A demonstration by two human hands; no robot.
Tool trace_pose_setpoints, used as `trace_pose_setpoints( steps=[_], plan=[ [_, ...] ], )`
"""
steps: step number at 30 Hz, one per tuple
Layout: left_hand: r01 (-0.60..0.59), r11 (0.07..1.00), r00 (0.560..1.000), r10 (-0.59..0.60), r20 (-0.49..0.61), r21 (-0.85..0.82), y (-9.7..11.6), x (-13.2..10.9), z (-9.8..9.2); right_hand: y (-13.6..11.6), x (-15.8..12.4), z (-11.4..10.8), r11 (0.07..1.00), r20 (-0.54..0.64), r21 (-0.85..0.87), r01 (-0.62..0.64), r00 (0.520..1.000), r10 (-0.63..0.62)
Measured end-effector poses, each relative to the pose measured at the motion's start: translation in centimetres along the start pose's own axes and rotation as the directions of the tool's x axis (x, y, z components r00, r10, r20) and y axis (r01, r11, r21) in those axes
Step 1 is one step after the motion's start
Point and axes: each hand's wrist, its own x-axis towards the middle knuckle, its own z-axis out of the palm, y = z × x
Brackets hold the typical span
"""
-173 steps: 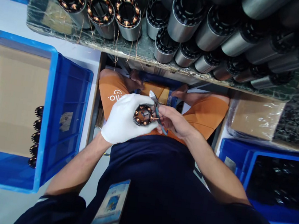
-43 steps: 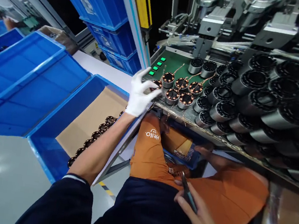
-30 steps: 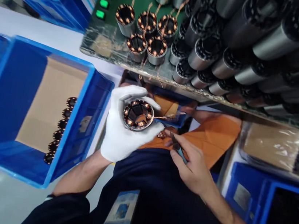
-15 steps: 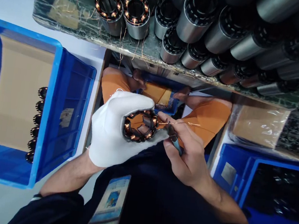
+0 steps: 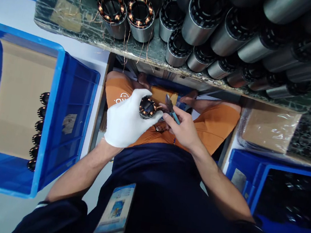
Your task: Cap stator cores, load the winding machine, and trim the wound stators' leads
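Observation:
In the head view my left hand, in a white glove, is closed around a motor stator with copper windings round its dark end. The stator's open end faces up toward me. My right hand is bare and grips wire cutters with blue handles; their dark jaws point away from me. A short copper lead runs from the stator's right side toward my right fingers. Whether those fingers also hold the lead is too small to tell. Both hands are above my lap.
A worn green bench spans the far side, bearing several wound stators with loose wires and several metal cylinders. Blue crates stand left and right. A phone lies near my chest.
Both hands have moved away from me and lower, with the stator and cutters. The cutters' jaws have come away from the wire and now point forward; the stator has turned.

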Motion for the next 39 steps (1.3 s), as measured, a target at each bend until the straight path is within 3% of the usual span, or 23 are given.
trace_pose_setpoints(
  steps=[2, 4, 7, 10, 11, 12, 13, 14, 15, 17, 18, 19, 22, 24, 31, 34, 36, 39],
  plan=[
    [-0.152, 0.985, 0.985, 0.157, 0.069, -0.077, -0.3, 0.1, 0.3, 0.3, 0.5, -0.1, 0.995, 0.120, 0.078, -0.069, 0.991, 0.060],
    [-0.284, 0.943, 0.941, 0.309, 0.141, -0.172, 0.1, 0.1, 0.0, 0.3, 0.4, -0.1, 0.983, 0.214, 0.146, -0.114, 0.973, 0.081],
    [-0.316, 0.923, 0.913, 0.359, 0.195, -0.220, 1.4, -0.5, -1.4, -0.1, -0.4, -0.5, 0.969, 0.226, 0.223, -0.109, 0.972, 0.057],
    [-0.192, 0.948, 0.979, 0.202, 0.016, -0.252, 1.6, -1.8, -3.0, -0.5, -1.6, -1.5, 0.965, 0.141, 0.260, -0.030, 0.990, -0.007],
    [-0.109, 0.939, 0.993, 0.118, 0.007, -0.327, 1.3, -2.2, -3.3, -0.7, -2.1, -1.8, 0.968, 0.105, 0.251, 0.020, 0.993, -0.048],
    [-0.004, 0.895, 0.996, 0.043, 0.077, -0.445, 0.9, -2.5, -3.4, -0.8, -2.5, -2.0, 0.969, 0.073, 0.234, 0.079, 0.992, -0.099],
    [0.127, 0.805, 0.976, 0.002, 0.217, -0.580, 0.6, -2.6, -3.3, -1.0, -3.0, -2.0, 0.967, 0.056, 0.213, 0.140, 0.986, -0.155],
    [0.282, 0.674, 0.915, 0.025, 0.404, -0.682, 0.4, -2.6, -3.0, -1.2, -3.4, -2.0, 0.960, 0.053, 0.194, 0.201, 0.975, -0.215],
    [0.437, 0.530, 0.815, 0.108, 0.569, -0.727, 0.4, -2.4, -2.6, -1.5, -3.7, -1.8, 0.949, 0.064, 0.179, 0.261, 0.959, -0.276],
    [0.648, 0.314, 0.631, 0.289, 0.720, -0.694, 0.8, -1.9, -1.8, -2.5, -4.4, -1.6, 0.913, 0.117, 0.143, 0.382, 0.909, -0.399],
    [0.688, 0.268, 0.595, 0.325, 0.735, -0.675, 1.2, -1.6, -1.6, -3.2, -4.7, -1.6, 0.893, 0.148, 0.086, 0.441, 0.881, -0.449],
    [0.690, 0.254, 0.597, 0.329, 0.731, -0.678, 1.7, -1.4, -1.5, -4.0, -5.1, -1.7, 0.869, 0.179, -0.011, 0.495, 0.856, -0.485],
    [0.546, 0.322, 0.735, 0.259, 0.627, -0.773, 2.8, -0.8, -2.0, -6.8, -6.5, -3.0, 0.714, 0.284, -0.395, 0.578, 0.816, -0.504],
    [0.455, 0.398, 0.782, 0.248, 0.571, -0.796, 3.3, -0.5, -2.7, -8.3, -7.5, -4.2, 0.594, 0.359, -0.558, 0.580, 0.814, -0.457],
    [0.417, 0.567, 0.756, 0.217, 0.617, -0.710, 4.4, 0.1, -3.6, -9.9, -9.0, -6.1, 0.313, 0.517, -0.740, 0.595, 0.801, -0.302],
    [0.458, 0.621, 0.716, 0.166, 0.678, -0.636, 4.8, 0.1, -3.6, -10.2, -9.1, -6.1, 0.214, 0.535, -0.773, 0.597, 0.795, -0.286],
    [0.495, 0.626, 0.697, 0.129, 0.706, -0.602, 4.9, 0.1, -3.4, -10.4, -9.1, -6.0, 0.231, 0.518, -0.790, 0.568, 0.819, -0.246],
    [0.495, 0.618, 0.724, 0.094, 0.683, -0.610, 4.9, 0.2, -3.0, -10.4, -8.7, -6.0, 0.347, 0.469, -0.791, 0.504, 0.863, -0.186]
  ],
)
